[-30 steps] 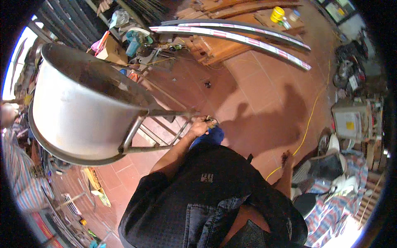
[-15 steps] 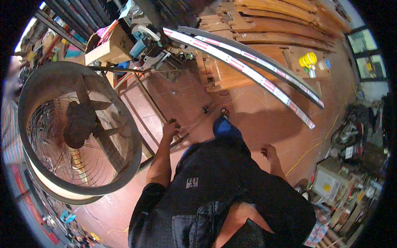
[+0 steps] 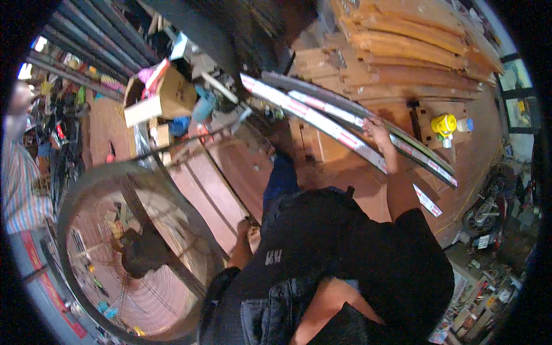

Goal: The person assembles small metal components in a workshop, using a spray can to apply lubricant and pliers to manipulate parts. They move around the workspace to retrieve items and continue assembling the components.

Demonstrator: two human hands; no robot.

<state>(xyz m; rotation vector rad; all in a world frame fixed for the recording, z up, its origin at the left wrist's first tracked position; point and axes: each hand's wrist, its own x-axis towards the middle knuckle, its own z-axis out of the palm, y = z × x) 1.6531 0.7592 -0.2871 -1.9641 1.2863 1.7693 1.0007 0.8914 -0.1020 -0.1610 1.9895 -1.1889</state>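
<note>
My right hand (image 3: pixel 377 134) is stretched forward over two long straight strips with white and red markings. Its fingers are apart and lie over the farther strip (image 3: pixel 339 110); whether they press on it is unclear. The nearer strip (image 3: pixel 299 107) runs alongside, and my right forearm hides part of it. My left hand (image 3: pixel 249 230) is low beside my body, next to the edge of a metal frame (image 3: pixel 215 172). Its fingers are blurred and partly hidden, so their grip cannot be made out. A large round fan (image 3: pixel 141 253) with a wire guard stands at my left.
Several curved wooden boards (image 3: pixel 408 52) lie stacked at the far right. A yellow container (image 3: pixel 443 124) stands near them. Ahead to the left is an open cardboard box (image 3: pixel 167 95). Dark metal bars (image 3: pixel 95 31) lean at the far left. A motorbike (image 3: pixel 486 215) stands at the right.
My right hand has moved forward from beside my body to the marked strips. My left hand has dropped nearer to my body. The view has shifted, and a foot has stepped forward.
</note>
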